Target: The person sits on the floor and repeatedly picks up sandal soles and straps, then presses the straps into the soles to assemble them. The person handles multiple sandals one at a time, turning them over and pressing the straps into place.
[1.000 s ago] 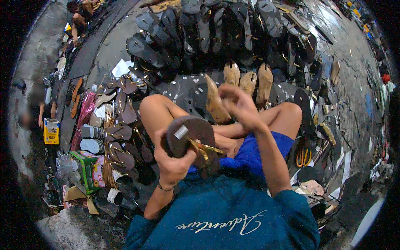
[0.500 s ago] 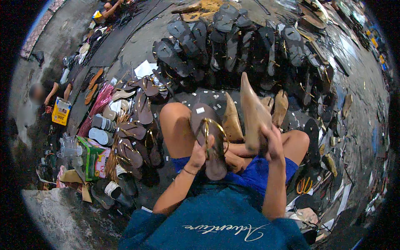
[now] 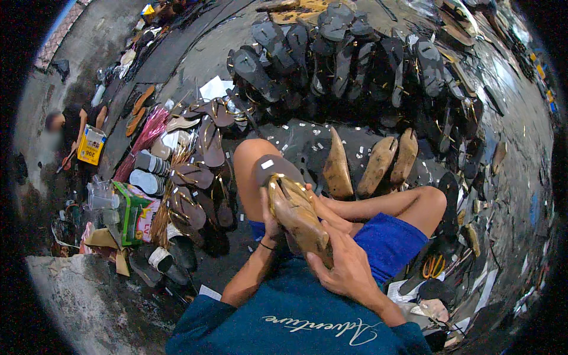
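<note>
A brown flip-flop (image 3: pixel 264 174) with gold straps and a small white label rests over my left thigh. My left hand (image 3: pixel 270 218) is closed around its side. A wooden shoe last (image 3: pixel 303 222) lies on top of the sandal, its toe end under the gold straps. Wrapped round the heel end of that last is my right hand (image 3: pixel 346 263). Beyond my shins three more items of the same kind sit on the floor: a pointed last (image 3: pixel 338 168), a slotted last (image 3: pixel 377 165) and another slotted last (image 3: pixel 405 157).
Dark sandals (image 3: pixel 340 53) stand in a wide arc ahead. Finished-looking brown flip-flops (image 3: pixel 188 207) lie at left, near grey sole stacks (image 3: pixel 147 181) and a green box (image 3: pixel 133 213). Orange-handled scissors (image 3: pixel 433 266) lie at right. Another person (image 3: pixel 74 133) sits at far left.
My right hand has lowered the wooden last from upright beside the flip-flop onto it, with its toe now beneath the straps. The flip-flop has tilted and shifted left.
</note>
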Demonstrator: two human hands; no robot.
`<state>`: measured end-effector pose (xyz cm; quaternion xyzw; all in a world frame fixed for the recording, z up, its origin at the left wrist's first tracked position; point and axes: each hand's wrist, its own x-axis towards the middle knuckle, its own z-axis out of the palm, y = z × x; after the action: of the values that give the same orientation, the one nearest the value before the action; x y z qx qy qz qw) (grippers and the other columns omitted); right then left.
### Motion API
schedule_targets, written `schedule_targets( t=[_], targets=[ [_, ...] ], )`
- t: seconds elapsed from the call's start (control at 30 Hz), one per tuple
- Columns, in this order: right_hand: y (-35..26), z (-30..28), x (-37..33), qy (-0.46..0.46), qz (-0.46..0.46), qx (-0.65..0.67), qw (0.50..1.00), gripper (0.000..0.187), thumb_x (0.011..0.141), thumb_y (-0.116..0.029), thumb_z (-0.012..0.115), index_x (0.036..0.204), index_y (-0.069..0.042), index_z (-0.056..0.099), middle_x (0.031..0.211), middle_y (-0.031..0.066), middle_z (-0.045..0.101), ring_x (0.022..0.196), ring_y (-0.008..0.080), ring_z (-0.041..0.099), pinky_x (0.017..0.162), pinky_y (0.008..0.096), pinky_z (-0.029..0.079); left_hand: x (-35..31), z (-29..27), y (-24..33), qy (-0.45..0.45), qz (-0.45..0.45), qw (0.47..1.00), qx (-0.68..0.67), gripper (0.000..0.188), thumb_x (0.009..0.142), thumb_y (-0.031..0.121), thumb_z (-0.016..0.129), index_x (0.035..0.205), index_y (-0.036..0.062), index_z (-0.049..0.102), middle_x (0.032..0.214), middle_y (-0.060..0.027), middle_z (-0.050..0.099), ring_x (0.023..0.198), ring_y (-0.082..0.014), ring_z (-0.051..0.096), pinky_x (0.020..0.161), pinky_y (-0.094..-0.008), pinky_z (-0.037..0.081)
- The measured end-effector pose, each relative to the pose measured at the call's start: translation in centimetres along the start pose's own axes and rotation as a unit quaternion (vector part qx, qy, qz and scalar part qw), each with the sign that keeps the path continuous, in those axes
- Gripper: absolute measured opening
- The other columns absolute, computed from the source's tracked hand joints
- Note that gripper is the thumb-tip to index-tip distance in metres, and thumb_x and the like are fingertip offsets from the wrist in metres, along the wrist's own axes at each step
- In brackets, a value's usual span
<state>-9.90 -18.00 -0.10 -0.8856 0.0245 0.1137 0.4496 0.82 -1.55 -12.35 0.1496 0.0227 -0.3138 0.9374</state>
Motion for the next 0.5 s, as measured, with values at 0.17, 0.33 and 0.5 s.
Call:
schedule_targets(
  t=[0.17,0.33,0.5],
  targets=[
    [0.4,3.1,2.9,0.119,-0.044,-0.07,0.989,0.064,0.085,-0.029,0.063,0.133,0.006,0.041,0.124,0.0249,0.056,0.111,0.0381,0.057,0.089,0.047,0.049,0.2,1.1,-1.9,0.21,0.039,0.961,0.175,0.095,0.088,0.077,0.018,0.138,-0.0012,0.039,0.13,-0.0218,0.053,0.117,-0.0316,0.055,0.101,-0.0422,0.045],
    [-0.1,6.2,5.4,0.235,-0.09,-0.06,0.966,0.054,0.084,-0.025,0.064,0.127,0.005,0.05,0.123,0.0227,0.058,0.113,0.0356,0.058,0.093,0.0419,0.049,0.5,-1.0,-1.0,0.15,0.038,0.968,0.198,0.097,0.087,0.078,0.015,0.138,-0.0008,0.038,0.126,-0.0224,0.055,0.115,-0.0314,0.056,0.1,-0.0401,0.046],
    [0.2,6.9,6.9,0.275,-0.116,-0.021,0.954,0.054,0.078,-0.016,0.07,0.125,0.005,0.052,0.118,0.0256,0.06,0.11,0.0383,0.06,0.096,0.0418,0.047,1.0,0.2,-1.0,0.181,0.028,0.973,0.141,0.098,0.086,0.08,0.015,0.141,0.0009,0.035,0.125,-0.0233,0.055,0.112,-0.0319,0.057,0.099,-0.0415,0.046]
  ],
)
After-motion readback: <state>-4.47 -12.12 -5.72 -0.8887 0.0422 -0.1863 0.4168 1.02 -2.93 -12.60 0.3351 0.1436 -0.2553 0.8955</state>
